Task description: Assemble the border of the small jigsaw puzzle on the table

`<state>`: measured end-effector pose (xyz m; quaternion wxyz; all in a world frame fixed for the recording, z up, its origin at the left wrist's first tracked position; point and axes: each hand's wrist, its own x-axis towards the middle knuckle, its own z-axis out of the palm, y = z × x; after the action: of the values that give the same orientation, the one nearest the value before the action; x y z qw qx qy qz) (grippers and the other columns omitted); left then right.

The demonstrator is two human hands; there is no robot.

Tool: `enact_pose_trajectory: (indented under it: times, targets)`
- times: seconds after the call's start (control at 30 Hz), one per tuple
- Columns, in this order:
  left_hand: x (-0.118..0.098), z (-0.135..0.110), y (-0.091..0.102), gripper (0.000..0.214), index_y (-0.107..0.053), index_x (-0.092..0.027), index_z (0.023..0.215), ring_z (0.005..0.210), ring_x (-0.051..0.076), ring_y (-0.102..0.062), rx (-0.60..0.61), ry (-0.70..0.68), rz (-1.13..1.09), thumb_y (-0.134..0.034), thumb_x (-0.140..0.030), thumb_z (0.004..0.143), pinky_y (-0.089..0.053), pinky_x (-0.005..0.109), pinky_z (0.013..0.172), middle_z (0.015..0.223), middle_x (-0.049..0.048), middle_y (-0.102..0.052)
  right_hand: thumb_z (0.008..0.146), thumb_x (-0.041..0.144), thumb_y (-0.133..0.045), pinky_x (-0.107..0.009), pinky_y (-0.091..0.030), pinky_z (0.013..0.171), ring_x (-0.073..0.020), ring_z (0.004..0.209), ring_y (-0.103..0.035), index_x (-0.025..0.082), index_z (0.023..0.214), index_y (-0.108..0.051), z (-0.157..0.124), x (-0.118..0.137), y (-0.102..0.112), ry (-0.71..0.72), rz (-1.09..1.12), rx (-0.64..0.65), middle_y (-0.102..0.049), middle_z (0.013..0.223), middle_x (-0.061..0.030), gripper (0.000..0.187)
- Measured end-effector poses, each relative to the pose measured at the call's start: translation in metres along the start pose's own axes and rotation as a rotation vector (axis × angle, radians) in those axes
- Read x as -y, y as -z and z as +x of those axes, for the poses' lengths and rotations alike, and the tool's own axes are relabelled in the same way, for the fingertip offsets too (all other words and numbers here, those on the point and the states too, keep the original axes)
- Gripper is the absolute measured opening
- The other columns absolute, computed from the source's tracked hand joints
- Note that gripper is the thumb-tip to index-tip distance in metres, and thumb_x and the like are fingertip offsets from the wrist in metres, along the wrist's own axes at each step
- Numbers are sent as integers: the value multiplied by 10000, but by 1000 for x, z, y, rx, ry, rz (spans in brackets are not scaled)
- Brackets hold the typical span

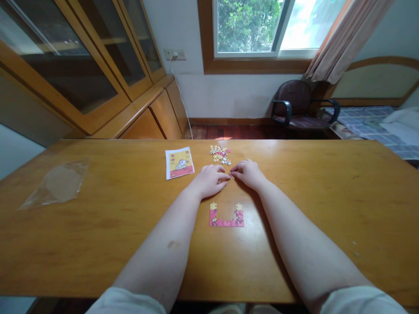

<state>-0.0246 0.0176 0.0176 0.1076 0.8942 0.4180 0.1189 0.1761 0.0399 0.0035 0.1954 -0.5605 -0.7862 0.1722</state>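
My left hand (210, 180) and my right hand (250, 173) meet near the middle of the table, fingertips closed around small jigsaw puzzle pieces (231, 175). How many pieces lie between the fingers is too small to make out. Just beyond the hands is a loose pile of yellow, pink and white puzzle pieces (220, 153). Nearer to me, a partly joined puzzle (226, 223) forms a U, pink along the bottom and sides with yellow tips at the top. Left of the pile lies a picture card (180, 162) showing a white animal on yellow and pink.
A clear plastic bag (57, 182) lies flat on the left of the wooden table (131, 257). Beyond the table are a glass-doored cabinet (94, 65), a white cable (180, 93), a window, an office chair (296, 104) and a bed (376, 124).
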Motion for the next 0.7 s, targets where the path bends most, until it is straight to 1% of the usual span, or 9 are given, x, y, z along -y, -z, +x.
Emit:
enact_pose_trajectory:
  times: [0.1, 0.2, 0.3, 0.4, 0.57, 0.7]
  targets:
    - [-1, 0, 1, 311, -677, -338, 1158, 1112, 244, -533, 6, 8, -8, -523, -348, 889, -395, 437, 1013, 1208, 27, -601, 814, 305, -630, -342, -402, 862, -217, 916, -587, 248, 814, -757, 0, -2, 0, -48, 16, -60, -731, 882, -34, 139]
    - [-3, 1, 0, 368, -629, -338, 1230, 1192, 263, -486, 3, 32, 0, -550, -364, 871, -353, 463, 1065, 1293, 38, -557, 833, 325, -580, -317, -423, 809, -204, 863, -614, 223, 822, -743, 2, -7, 1, -200, 91, -179, -726, 860, -45, 193]
    - [-3, 1, -1, 424, -598, -351, 1268, 1306, 296, -390, 39, 55, 19, -588, -386, 846, -239, 519, 1138, 1423, 37, -460, 835, 357, -543, -293, -433, 759, -185, 791, -629, 207, 822, -721, 4, -14, 1, -378, 219, -292, -719, 819, -33, 232]
    - [-3, 1, -2, 458, -580, -368, 1285, 1365, 305, -324, 88, 72, 10, -608, -406, 829, -138, 552, 1169, 1485, 21, -396, 819, 400, -527, -285, -431, 735, -185, 775, -628, 194, 820, -704, 6, -21, 1, -483, 327, -366, -710, 786, -27, 271]
    - [-5, 1, 0, 469, -571, -363, 1298, 1383, 299, -313, 128, 99, -13, -596, -421, 834, -120, 561, 1173, 1497, 26, -388, 808, 428, -506, -285, -423, 734, -192, 786, -619, 190, 794, -697, 6, -25, 1, -534, 344, -408, -702, 773, -30, 305]
    - [-5, 1, 0, 460, -572, -366, 1294, 1390, 295, -305, 118, 91, -13, -597, -408, 837, -115, 559, 1176, 1510, 19, -373, 820, 415, -494, -277, -416, 704, -182, 746, -611, 197, 791, -693, 4, -23, 3, -519, 306, -372, -693, 739, -23, 296]
